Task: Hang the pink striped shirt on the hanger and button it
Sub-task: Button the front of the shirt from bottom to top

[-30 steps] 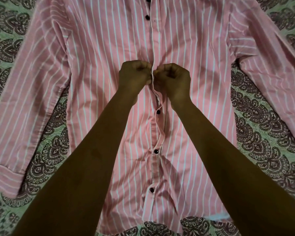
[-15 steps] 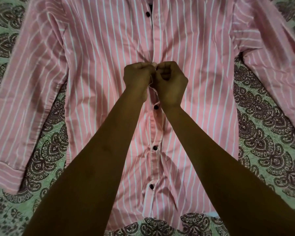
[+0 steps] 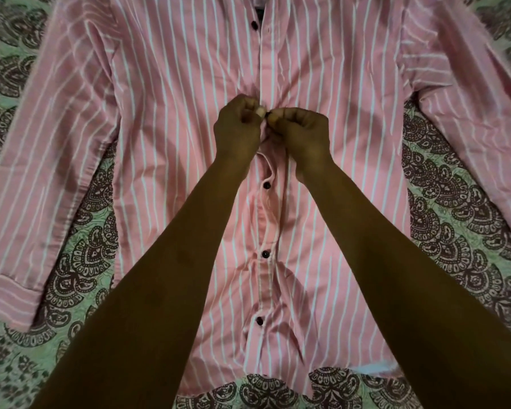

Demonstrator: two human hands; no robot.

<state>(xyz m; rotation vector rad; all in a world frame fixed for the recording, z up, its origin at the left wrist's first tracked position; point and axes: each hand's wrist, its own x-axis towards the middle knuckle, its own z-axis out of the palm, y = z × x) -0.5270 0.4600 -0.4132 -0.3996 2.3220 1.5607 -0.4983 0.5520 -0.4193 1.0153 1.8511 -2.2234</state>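
Observation:
The pink striped shirt (image 3: 165, 119) lies flat, front up, with its sleeves spread to both sides. Dark buttons run down its front placket; three below my hands (image 3: 267, 185) and one above (image 3: 253, 24) are fastened. My left hand (image 3: 239, 128) and my right hand (image 3: 303, 132) meet at mid-chest, both pinching the placket edges around a small dark button (image 3: 268, 114) that shows between their fingertips. The placket just below my hands gapes and wrinkles. No hanger shows in the frame.
The shirt rests on a green bedsheet (image 3: 460, 231) printed with dark paisley shapes. The left cuff (image 3: 9, 293) lies at the left edge, and the right sleeve (image 3: 478, 113) runs off to the right. The shirt hem ends near the bottom.
My hands stayed together at the same button on the placket. The dark button now shows between my fingertips, where before my fists hid it.

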